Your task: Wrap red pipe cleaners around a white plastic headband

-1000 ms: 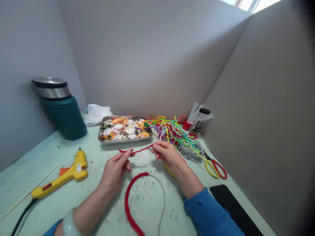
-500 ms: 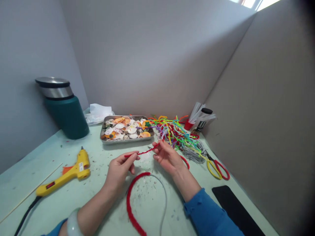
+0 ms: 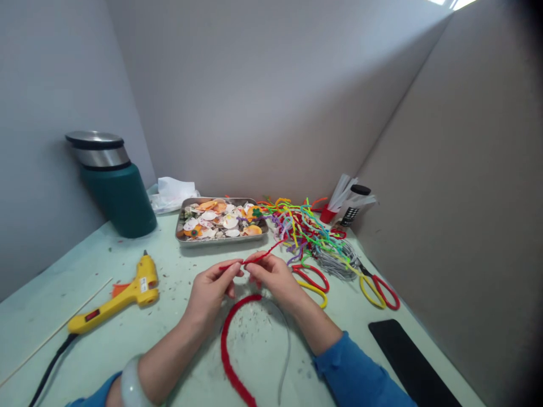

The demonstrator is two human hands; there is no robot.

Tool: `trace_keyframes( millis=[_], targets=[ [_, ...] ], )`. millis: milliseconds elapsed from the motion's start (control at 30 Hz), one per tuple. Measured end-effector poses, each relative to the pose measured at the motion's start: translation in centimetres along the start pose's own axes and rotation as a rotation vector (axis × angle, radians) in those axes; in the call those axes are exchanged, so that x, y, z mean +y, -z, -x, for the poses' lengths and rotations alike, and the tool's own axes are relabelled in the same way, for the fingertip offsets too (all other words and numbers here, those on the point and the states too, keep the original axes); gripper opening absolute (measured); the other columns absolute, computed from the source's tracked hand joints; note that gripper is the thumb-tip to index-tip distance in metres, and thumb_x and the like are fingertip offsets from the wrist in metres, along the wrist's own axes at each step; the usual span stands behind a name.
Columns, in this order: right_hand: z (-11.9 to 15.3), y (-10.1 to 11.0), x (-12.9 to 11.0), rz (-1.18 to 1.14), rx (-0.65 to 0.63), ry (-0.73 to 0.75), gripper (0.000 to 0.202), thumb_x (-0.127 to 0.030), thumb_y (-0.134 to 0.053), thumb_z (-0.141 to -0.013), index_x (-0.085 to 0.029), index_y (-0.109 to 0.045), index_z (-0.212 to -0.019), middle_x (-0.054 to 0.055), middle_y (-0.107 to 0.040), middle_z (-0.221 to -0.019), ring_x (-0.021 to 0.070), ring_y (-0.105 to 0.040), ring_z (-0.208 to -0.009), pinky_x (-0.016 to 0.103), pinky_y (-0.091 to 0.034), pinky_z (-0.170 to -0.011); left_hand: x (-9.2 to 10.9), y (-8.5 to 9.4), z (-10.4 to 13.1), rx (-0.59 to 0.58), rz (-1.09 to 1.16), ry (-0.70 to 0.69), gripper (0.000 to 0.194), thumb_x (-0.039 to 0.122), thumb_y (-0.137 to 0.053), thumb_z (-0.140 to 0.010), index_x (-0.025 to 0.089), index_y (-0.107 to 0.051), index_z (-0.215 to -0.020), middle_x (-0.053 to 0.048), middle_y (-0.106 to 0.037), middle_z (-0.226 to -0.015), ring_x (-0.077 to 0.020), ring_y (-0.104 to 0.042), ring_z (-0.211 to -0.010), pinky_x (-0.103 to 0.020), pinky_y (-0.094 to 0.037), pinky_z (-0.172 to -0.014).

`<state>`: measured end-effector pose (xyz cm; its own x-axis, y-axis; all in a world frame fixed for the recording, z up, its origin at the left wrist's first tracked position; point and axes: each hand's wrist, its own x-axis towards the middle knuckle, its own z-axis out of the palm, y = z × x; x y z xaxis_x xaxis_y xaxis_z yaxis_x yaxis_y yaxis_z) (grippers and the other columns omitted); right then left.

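A thin red pipe cleaner [image 3: 274, 247] runs between my two hands above the table. My left hand [image 3: 212, 286] pinches it near its left end, thumb against the fingers. Close beside, my right hand [image 3: 271, 277] pinches the same pipe cleaner, and its free end sticks out up and to the right. Below the hands lies a headband [image 3: 226, 350], its left half covered in red fuzz and its right half a bare grey band. Red and yellow scissors [image 3: 316, 282] lie just right of my right hand, their blades hidden.
A metal tray [image 3: 220, 243] of shells stands at the back, beside a heap of coloured pipe cleaners [image 3: 305, 226]. More scissors [image 3: 384, 291] and a black strip [image 3: 407, 356] lie right. A yellow glue gun [image 3: 114, 302] and a teal bottle [image 3: 121, 198] are left.
My right hand has moved down and left along the red pipe cleaner, close to my left hand. More of the scissors beside it now shows. The view has shifted slightly.
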<state>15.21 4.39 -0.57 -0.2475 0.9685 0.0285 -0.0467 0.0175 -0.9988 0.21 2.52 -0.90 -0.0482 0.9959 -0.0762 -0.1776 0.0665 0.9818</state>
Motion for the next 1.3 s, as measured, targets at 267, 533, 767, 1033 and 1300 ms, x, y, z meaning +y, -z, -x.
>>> trace_keyframes(
  millis=[267, 533, 767, 1033, 1300],
  targets=[
    [0.12, 0.07, 0.4, 0.251, 0.137, 0.218, 0.013, -0.029, -0.06, -0.079, -0.017, -0.065, -0.079, 0.001, -0.06, -0.072, 0.0117, -0.053, -0.061, 0.022, -0.039, -0.055, -0.06, 0.1, 0.14, -0.048, -0.103, -0.072, 0.027, 0.037, -0.065, -0.073, 0.015, -0.065, -0.089, 0.002, -0.06, -0.061, -0.0072, -0.046, -0.045, -0.02, -0.039, -0.046],
    [0.61, -0.24, 0.19, 0.417, 0.164, 0.404, 0.012, -0.024, -0.057, -0.082, -0.017, -0.066, -0.078, 0.003, -0.061, -0.081, 0.0125, -0.055, -0.067, 0.022, -0.04, -0.057, -0.09, -0.14, 0.01, -0.045, -0.195, -0.092, 0.024, 0.037, -0.063, -0.073, 0.015, -0.059, -0.082, 0.007, -0.049, -0.046, -0.0081, -0.043, -0.04, -0.019, -0.033, -0.042],
    [0.42, -0.25, 0.52, 0.359, 0.145, 0.328, 0.012, -0.025, -0.059, -0.08, -0.016, -0.065, -0.076, 0.002, -0.06, -0.076, 0.0113, -0.053, -0.064, 0.022, -0.04, -0.057, 0.06, -0.18, -0.04, -0.087, -0.206, -0.06, 0.023, 0.037, -0.063, -0.073, 0.014, -0.06, -0.077, 0.006, -0.051, -0.049, -0.0071, -0.042, -0.04, -0.019, -0.032, -0.043],
    [0.12, 0.14, 0.38, -0.097, 0.017, 0.008, 0.014, -0.029, -0.063, -0.075, -0.015, -0.061, -0.072, -0.003, -0.056, -0.054, 0.0088, -0.046, -0.048, 0.021, -0.036, -0.05, 0.32, -0.05, 0.27, -0.224, -0.104, 0.019, 0.023, 0.035, -0.063, -0.075, 0.013, -0.064, -0.079, 0.001, -0.061, -0.064, -0.0055, -0.044, -0.043, -0.019, -0.033, -0.046],
    [0.0, 0.16, 0.45, -0.153, 0.045, -0.062, 0.013, -0.026, -0.064, -0.071, -0.015, -0.06, -0.068, -0.003, -0.054, -0.051, 0.0079, -0.046, -0.045, 0.02, -0.034, -0.046, 0.59, -0.24, 0.38, -0.234, -0.106, 0.04, 0.023, 0.034, -0.06, -0.077, 0.012, -0.062, -0.08, -0.002, -0.064, -0.067, -0.005, -0.044, -0.04, -0.019, -0.032, -0.045]
  ],
)
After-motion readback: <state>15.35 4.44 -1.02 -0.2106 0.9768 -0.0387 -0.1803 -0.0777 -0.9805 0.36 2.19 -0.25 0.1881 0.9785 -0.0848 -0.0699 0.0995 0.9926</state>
